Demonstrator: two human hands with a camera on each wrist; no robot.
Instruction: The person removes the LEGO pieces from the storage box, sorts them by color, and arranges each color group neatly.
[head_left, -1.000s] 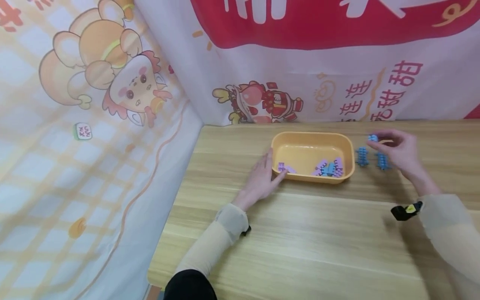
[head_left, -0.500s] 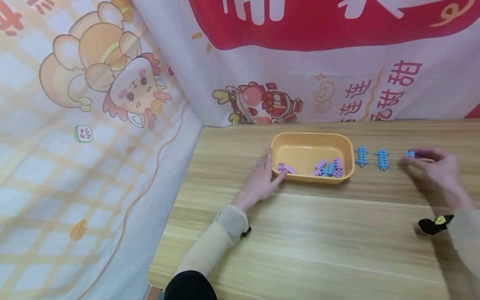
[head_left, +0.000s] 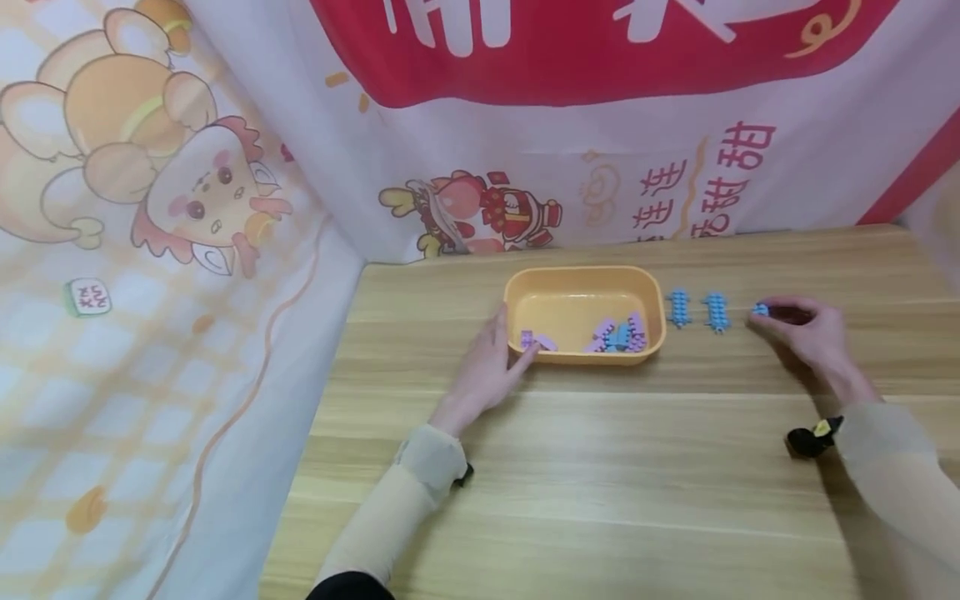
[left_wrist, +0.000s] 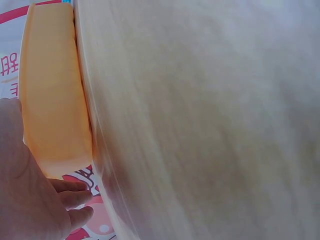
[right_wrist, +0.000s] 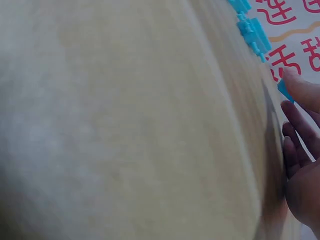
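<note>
My left hand (head_left: 480, 362) rests at the left end of a yellow plastic basin (head_left: 585, 358), its fingers straight along the outer wall and the thumb at the front rim. In the left wrist view, the fingers lie beside the end of the basin. My right hand (head_left: 813, 333) pinches a small blue toy block piece (head_left: 761, 309) between thumb and fingertips, low over the table on the right. Most of that piece is hidden by the fingers. To its left lie two blue knobbed block pieces (head_left: 716, 312), upright in the head view and side by side.
Inside the basin, purple pieces (head_left: 637, 332) and blue pieces (head_left: 618, 337) lie along the front wall, with a few purple ones (head_left: 546, 342) at the left corner. The wooden table (head_left: 600, 467) meets a printed cloth (head_left: 480, 133) at the back.
My right hand has carried the blue block piece rightward past the two blue pieces and lower toward the table. The head view has shifted right. My left hand stays at the basin.
</note>
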